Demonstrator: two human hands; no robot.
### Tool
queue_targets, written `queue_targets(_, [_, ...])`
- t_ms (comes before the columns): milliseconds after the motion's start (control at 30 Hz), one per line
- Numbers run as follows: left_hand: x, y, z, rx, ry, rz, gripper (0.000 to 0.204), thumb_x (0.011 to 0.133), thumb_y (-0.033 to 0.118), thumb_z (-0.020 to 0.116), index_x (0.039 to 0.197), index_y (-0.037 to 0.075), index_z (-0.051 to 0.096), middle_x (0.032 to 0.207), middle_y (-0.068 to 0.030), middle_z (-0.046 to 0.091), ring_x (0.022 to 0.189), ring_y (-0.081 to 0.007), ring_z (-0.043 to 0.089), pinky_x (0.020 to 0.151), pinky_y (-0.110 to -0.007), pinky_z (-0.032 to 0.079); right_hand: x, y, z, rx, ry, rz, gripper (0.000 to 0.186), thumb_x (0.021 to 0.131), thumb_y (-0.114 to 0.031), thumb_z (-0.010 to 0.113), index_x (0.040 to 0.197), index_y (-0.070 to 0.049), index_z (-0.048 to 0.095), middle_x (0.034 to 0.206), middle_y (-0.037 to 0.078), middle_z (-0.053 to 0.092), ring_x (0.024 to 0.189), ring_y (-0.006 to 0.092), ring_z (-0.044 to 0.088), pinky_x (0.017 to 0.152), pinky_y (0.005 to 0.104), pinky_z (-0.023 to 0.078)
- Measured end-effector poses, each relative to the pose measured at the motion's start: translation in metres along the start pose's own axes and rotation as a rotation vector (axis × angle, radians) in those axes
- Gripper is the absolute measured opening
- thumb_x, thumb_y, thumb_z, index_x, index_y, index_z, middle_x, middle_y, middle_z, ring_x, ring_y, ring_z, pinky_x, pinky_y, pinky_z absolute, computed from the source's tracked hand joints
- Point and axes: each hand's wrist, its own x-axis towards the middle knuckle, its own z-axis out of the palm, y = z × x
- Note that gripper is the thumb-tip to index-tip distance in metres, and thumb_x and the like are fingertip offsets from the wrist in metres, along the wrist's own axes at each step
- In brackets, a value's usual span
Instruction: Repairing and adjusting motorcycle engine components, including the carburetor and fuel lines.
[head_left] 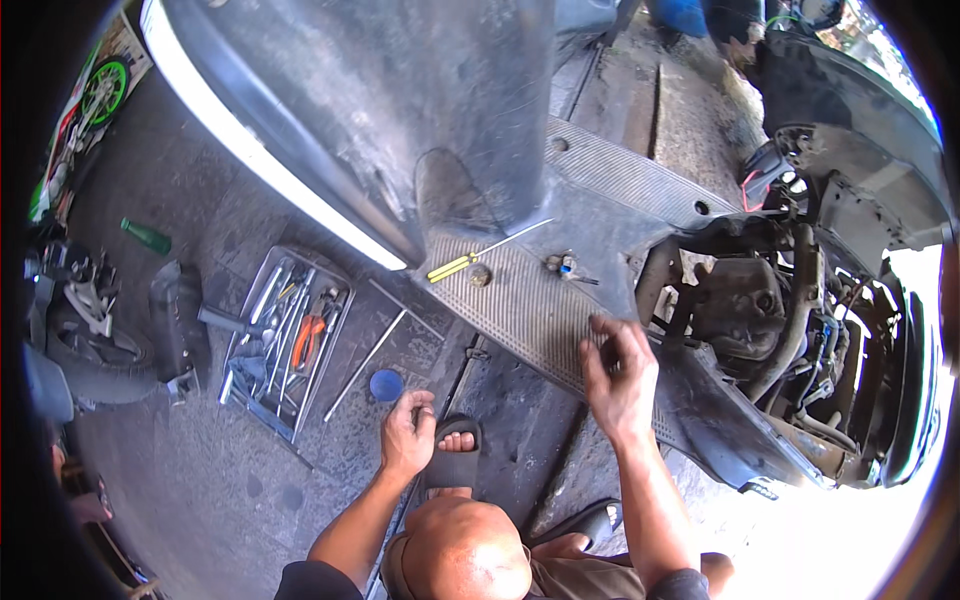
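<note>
My right hand (618, 375) rests with curled fingers on the ribbed grey footboard (520, 300) of a scooter, pinching something too small to make out. My left hand (408, 432) hangs lower, fingers loosely curled, just right of a small blue cap (386, 384) on the ground and above my sandalled foot (455, 452). A yellow-handled screwdriver (470, 259) lies on the footboard beside a round nut (481, 275) and a few small fasteners (562, 265).
A metal tray of tools (285, 340) with orange-handled pliers (306, 338) sits on the concrete at left, a long rod (365, 365) beside it. The scooter's exposed engine (760, 320) is at right. A green bottle (146, 237) and a wheel (95, 345) lie far left.
</note>
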Motion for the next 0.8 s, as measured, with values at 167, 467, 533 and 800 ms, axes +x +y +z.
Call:
queue_targets(167, [0.028,0.059,-0.007,0.026,0.078,0.328,0.018,0.089,0.0,0.063,0.106,-0.003,0.068,0.098,-0.018,0.071,0.09,-0.0356,0.071,0.081,-0.041,0.057,0.028,0.013,0.007,-0.03,0.126,-0.03,0.042,0.089,-0.008,0.075,0.129,-0.002,0.066,0.121,0.017,0.064,0.085,0.0256,0.065,0.08,0.0376,0.057])
queue_targets(467, [0.056,0.112,0.005,0.007,0.046,0.478,0.022,0.088,-0.001,0.069,0.11,-0.002,0.069,0.1,-0.0166,0.069,0.092,-0.0338,0.07,0.082,-0.04,0.056,0.031,0.026,0.02,0.012,0.068,0.112,0.065,0.085,-0.02,0.081,0.143,-0.005,0.056,0.139,0.021,0.055,0.112,0.0368,0.063,0.098,0.0447,0.054])
queue_targets(533, [0.072,0.13,0.017,0.017,0.035,0.572,0.028,0.088,0.002,0.072,0.115,-0.001,0.069,0.106,-0.0175,0.068,0.097,-0.0364,0.07,0.084,-0.041,0.057,0.042,0.024,0.021,-0.073,0.041,-0.013,0.07,0.084,-0.021,0.084,0.146,-0.005,0.054,0.142,0.02,0.054,0.118,0.0363,0.062,0.102,0.0444,0.053])
queue_targets(800, [0.146,0.193,0.068,0.325,-0.167,0.597,0.054,0.088,0.008,0.072,0.14,-0.001,0.059,0.127,-0.0227,0.065,0.116,-0.0431,0.066,0.099,-0.047,0.054,0.082,0.028,0.024,-0.256,-0.146,-0.104,0.076,0.079,-0.022,0.086,0.146,0.0,0.056,0.14,0.023,0.059,0.132,0.042,0.054,0.113,0.0467,0.045])
